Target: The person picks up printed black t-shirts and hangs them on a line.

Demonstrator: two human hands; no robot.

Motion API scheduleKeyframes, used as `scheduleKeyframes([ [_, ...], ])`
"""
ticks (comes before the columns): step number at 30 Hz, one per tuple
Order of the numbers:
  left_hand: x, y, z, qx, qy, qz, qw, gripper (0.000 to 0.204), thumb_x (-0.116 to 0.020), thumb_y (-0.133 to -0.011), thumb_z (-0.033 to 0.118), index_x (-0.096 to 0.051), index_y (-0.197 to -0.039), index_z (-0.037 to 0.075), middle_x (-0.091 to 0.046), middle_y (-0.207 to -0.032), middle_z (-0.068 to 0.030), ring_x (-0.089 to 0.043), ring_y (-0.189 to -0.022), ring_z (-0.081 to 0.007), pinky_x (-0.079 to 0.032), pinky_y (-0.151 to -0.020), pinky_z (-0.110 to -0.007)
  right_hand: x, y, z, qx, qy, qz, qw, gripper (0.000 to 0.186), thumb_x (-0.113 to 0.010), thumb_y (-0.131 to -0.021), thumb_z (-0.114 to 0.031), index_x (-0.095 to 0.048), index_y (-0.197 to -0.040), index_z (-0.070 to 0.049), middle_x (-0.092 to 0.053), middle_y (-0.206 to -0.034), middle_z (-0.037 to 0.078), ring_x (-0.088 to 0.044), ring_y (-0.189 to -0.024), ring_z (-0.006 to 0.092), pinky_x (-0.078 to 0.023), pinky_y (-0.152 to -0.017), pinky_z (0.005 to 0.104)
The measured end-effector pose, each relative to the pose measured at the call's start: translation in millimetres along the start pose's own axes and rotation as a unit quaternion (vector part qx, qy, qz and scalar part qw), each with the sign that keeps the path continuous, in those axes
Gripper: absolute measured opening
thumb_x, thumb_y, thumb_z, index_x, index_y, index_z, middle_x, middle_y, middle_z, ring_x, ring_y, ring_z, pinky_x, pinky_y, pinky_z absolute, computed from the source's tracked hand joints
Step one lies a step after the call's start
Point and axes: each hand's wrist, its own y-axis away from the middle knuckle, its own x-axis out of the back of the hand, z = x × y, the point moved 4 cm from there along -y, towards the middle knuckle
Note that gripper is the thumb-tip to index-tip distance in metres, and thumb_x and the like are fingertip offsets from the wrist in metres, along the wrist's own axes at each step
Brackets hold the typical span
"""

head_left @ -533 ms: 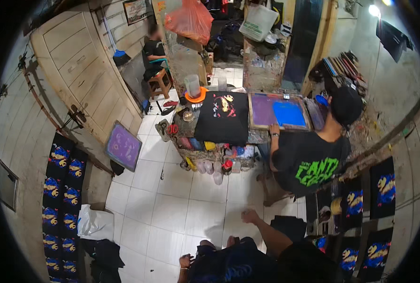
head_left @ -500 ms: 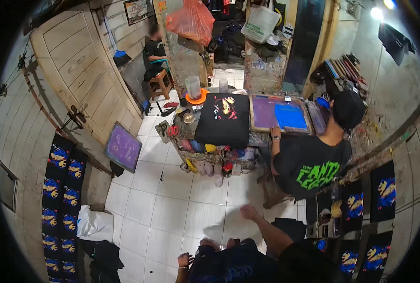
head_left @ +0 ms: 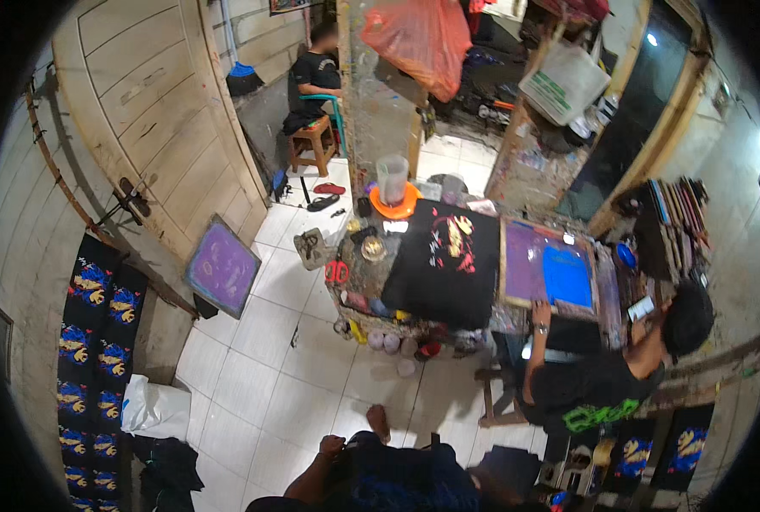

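Observation:
My left hand (head_left: 332, 445) hangs low in front of my body, at the lower edge, its fingers curled in and no object showing in it. My right hand is out of sight. Beside the left hand, a bare foot (head_left: 377, 421) is on the white tiles. Ahead is a worktable with a black printed T-shirt (head_left: 445, 264) lying flat and a wood-framed printing screen (head_left: 525, 264) bearing blue ink. A co-worker (head_left: 597, 375) in black sits at the right, one hand (head_left: 540, 317) at the screen's near edge. A white phone-like thing (head_left: 642, 308) is by the other hand.
A purple screen (head_left: 221, 266) leans by the wooden door (head_left: 141, 94). Printed black pieces (head_left: 74, 346) hang along the left wall. A white bag (head_left: 156, 410) lies below. Jars (head_left: 392, 342) line the table's near side. Another person (head_left: 318, 81) sits at the back.
My view has moved nearer to the table and shifted left. My right arm has left the picture. My left hand's fingers have curled in. The co-worker's head has moved right.

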Motion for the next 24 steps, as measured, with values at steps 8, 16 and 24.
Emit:
scheduleKeyframes([
  [8,126,-115,48,0.221,0.480,0.051,0.847,0.021,-0.055,-0.080,0.023,-0.062,-0.086,0.003,-0.063,-0.072,-0.0074,-0.058,-0.054,-0.0147,-0.046,-0.046,-0.027,10,-51,-50,0.039,0.090,0.074,0.992,0.018,-0.061,-0.069,-0.025,-0.059,-0.061,-0.009,-0.059,-0.060,0.009,-0.059,-0.058,0.0300,-0.045,-0.048,0.0418],
  [16,133,-145,98,0.191,0.515,0.054,0.834,0.024,-0.055,-0.081,0.025,-0.060,-0.087,0.002,-0.064,-0.074,-0.0086,-0.061,-0.061,-0.0163,-0.048,-0.050,-0.028,102,-159,-61,-0.160,-0.624,-0.039,0.764,0.030,-0.059,-0.081,-0.019,-0.050,-0.104,-0.002,-0.057,-0.095,0.022,-0.061,-0.081,0.0371,-0.051,-0.067,0.0504],
  [24,122,-124,120,0.363,0.429,0.036,0.826,0.024,-0.055,-0.083,0.023,-0.059,-0.096,0.003,-0.063,-0.079,-0.0077,-0.061,-0.062,-0.0160,-0.051,-0.050,-0.029,204,-277,-122,-0.100,-0.546,-0.072,0.829,0.029,-0.056,-0.081,-0.015,-0.052,-0.103,0.003,-0.061,-0.085,0.019,-0.064,-0.071,0.0268,-0.055,-0.055,0.0344],
])
